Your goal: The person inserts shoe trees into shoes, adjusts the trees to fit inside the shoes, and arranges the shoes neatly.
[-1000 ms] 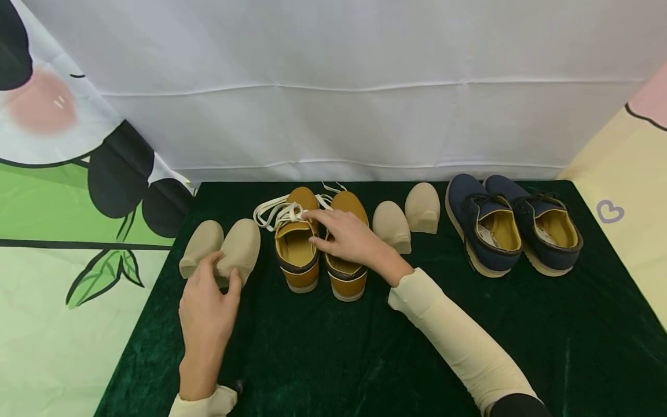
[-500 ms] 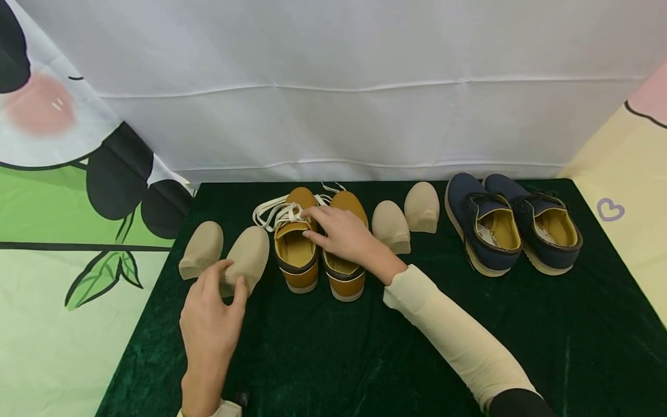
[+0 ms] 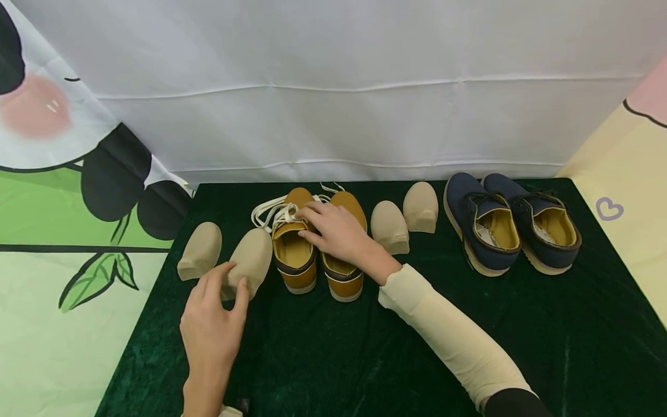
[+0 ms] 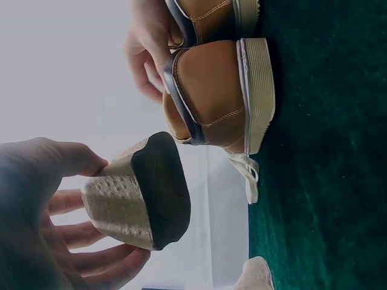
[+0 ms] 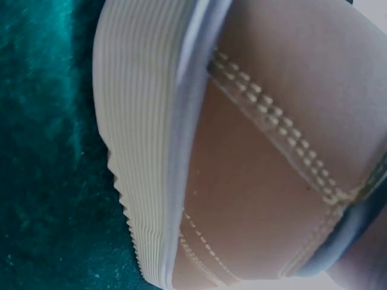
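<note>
In the head view my left hand [image 3: 213, 321] holds a beige moulded shoe insert [image 3: 252, 258] between thumb and fingers. The left wrist view shows this shoe insert [image 4: 121, 202] raised off the cloth, its dark hollow end facing the brown shoes. My right hand [image 3: 339, 231] reaches across the right brown shoe [image 3: 346, 286]. Its fingertips are by the white laces and tongue of the left brown shoe [image 3: 299, 278], fingers loosely bent; whether they touch is unclear. In the right wrist view, the side and ribbed sole of a brown shoe [image 5: 242, 181] fill the frame.
Another beige insert [image 3: 200, 252] lies at the left. Right of the brown shoes are two more inserts [image 3: 389, 227]. A pair of navy shoes [image 3: 482, 226] stands at the far right. Green velvet cloth [image 3: 417, 359] covers the table, with a white backdrop [image 3: 339, 127] behind.
My left hand has moved the shoe insert to the right and slightly nearer, away from the other left insert. The right hand has shifted only slightly left.
</note>
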Demonstrator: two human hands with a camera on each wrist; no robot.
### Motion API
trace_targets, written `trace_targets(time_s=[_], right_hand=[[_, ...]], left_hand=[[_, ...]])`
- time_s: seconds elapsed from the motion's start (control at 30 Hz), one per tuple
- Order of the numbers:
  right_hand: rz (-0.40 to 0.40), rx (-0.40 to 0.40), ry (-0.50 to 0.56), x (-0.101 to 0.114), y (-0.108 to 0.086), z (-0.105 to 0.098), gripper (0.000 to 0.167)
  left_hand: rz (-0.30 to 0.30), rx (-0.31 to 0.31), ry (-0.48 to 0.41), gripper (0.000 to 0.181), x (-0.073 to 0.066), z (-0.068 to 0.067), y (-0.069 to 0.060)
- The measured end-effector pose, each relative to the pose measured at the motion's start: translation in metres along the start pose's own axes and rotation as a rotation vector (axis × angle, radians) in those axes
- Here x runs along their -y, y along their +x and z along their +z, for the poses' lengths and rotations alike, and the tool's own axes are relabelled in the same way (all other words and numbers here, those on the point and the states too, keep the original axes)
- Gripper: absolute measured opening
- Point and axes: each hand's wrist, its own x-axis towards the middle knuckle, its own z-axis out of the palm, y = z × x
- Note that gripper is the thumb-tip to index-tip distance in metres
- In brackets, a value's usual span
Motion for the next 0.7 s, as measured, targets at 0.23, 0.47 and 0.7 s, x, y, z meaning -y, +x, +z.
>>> trace_targets(time_s=[0.23, 0.47, 0.7], right_hand=[[-0.043, -0.017, -0.005, 0.003, 0.003, 0.001, 0.039], [-0.050, -0.031, -0.003, 0.004, 0.005, 0.003, 0.033], [-0.018, -0.046, 0.021, 0.004, 0.006, 0.004, 0.030]], left_hand=[[0.011, 0.009, -0.010, 0.031, -0.002, -0.002, -0.003], [0.027, 0.009, -0.001, 0.033, -0.008, -0.006, -0.008], [-0.004, 0.003, 0.002, 0.049, -0.017, -0.011, -0.011]])
